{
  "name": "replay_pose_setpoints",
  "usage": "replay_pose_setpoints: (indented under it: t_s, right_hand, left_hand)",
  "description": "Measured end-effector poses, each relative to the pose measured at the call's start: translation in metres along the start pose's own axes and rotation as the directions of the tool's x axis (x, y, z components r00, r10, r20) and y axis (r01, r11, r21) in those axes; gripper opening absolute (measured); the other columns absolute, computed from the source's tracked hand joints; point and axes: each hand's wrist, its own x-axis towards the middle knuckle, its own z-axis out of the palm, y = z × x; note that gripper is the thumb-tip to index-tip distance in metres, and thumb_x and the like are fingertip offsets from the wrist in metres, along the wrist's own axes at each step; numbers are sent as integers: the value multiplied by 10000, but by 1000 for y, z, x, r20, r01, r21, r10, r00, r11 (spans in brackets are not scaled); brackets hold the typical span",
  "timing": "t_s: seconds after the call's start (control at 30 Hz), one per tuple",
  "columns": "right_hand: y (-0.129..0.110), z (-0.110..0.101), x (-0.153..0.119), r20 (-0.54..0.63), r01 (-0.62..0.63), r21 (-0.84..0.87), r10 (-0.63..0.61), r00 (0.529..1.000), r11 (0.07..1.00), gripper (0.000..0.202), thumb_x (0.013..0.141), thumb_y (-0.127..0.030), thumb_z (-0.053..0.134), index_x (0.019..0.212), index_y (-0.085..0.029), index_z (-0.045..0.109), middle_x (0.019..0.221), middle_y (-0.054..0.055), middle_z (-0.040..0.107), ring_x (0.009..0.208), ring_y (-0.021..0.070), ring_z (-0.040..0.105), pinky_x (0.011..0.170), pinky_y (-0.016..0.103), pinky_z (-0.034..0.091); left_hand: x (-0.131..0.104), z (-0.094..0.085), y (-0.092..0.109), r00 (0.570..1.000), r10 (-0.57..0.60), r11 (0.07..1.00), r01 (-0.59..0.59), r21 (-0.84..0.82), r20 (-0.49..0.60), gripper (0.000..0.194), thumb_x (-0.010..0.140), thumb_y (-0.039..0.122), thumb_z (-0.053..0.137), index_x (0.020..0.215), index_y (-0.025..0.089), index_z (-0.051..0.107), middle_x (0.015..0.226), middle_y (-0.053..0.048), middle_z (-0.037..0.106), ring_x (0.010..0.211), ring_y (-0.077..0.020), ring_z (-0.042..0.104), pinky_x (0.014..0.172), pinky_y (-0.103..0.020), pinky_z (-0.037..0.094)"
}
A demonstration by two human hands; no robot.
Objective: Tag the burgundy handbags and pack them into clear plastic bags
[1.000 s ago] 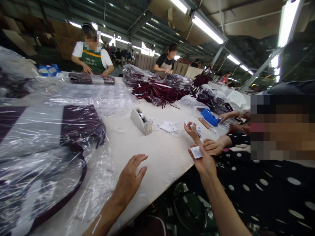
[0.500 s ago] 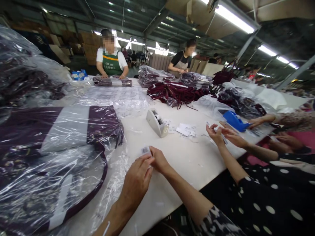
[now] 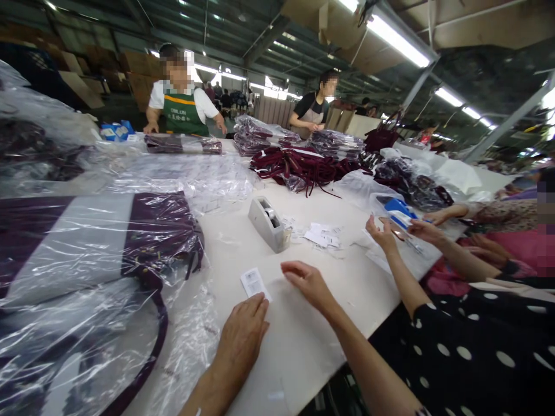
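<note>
The left hand (image 3: 243,332) lay nearly flat, gripping nothing, touching the near edge of a white label (image 3: 254,282) on the table (image 3: 303,349). The right hand (image 3: 309,283), loosely uncurled and empty, hovered rightward, the tape dispenser (image 3: 262,222) beyond.

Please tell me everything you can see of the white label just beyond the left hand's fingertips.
The label is a small rectangular piece, apparently paper or card, with dark print too small to read. It appears flat on the white table, slightly angled, nearer than the grey tape dispenser. The left hand covers its near edge; the right hand is apart from it.
</note>
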Motion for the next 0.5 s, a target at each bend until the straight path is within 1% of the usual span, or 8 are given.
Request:
replay_pose_setpoints:
  t_s: [0.07,0.13,0.17,0.23,0.33,0.4,0.47,0.5]
  right_hand:
    - [18,-38,22,-158,-126,-264,86,984,956,324,923,-352,469,1102,-205,696,1082,62,727,996,199,675,931,360,519]
    - [36,-70,45,-256,-218,-482,101,961,849,351,913,-303,475,1192,-191,658,1226,87,682,1140,220,621,1030,389,449]
    - [44,-82,55,-263,-239,-538,109,959,809,377,876,-255,516,1222,-175,641,1282,109,652,1196,236,590,1062,403,416]
    - [55,-98,69,-224,-247,-570,141,964,784,419,771,-145,579,1182,-131,660,1253,167,661,1192,275,595,1059,417,407]
    - [66,-103,76,-150,-220,-607,162,975,764,298,710,-56,542,940,-114,722,952,201,740,958,307,701,922,422,486]
    - [78,-98,78,-122,-184,-649,138,983,738,303,726,-24,496,897,-128,724,923,221,733,936,329,708,889,444,488]
    - [93,-92,79,-54,-121,-771,125,991,626,363,782,-23,430,916,-180,727,945,222,723,928,316,712,837,424,492]
    - [100,-89,80,-31,-97,-815,124,992,572,390,809,-35,402,928,-209,730,957,223,718,923,308,713,810,417,491]
  left_hand:
    - [2,-1,-2,1000,22,1000,-22,-5,20,362,866,78,456,1166,186,626,1200,-117,689,1114,-263,649,923,-418,545]
    - [4,0,-3,1000,12,1000,-12,17,9,379,862,41,437,1147,194,634,1175,-99,699,1101,-251,652,915,-413,547]
    - [3,0,-4,1000,15,999,-15,34,-13,382,860,32,434,1139,198,635,1158,-91,705,1083,-243,658,907,-405,552]
    - [2,0,-4,995,44,996,-37,77,-87,378,856,30,440,1133,201,632,1140,-84,711,1056,-224,668,898,-377,564]
    - [1,8,-8,954,127,985,-89,148,-272,324,874,90,454,1125,192,631,1143,-94,715,1042,-204,683,868,-310,585]
    - [4,18,-13,891,194,974,-125,189,-410,250,904,161,459,1064,200,647,1087,-81,736,989,-194,708,816,-276,600]
    - [8,28,-16,839,215,970,-123,209,-499,193,918,193,491,1011,227,657,1002,-52,756,918,-178,729,777,-254,607]
    - [10,32,-17,828,200,973,-105,206,-523,178,918,190,513,1008,238,659,973,-41,761,892,-171,735,768,-247,609]
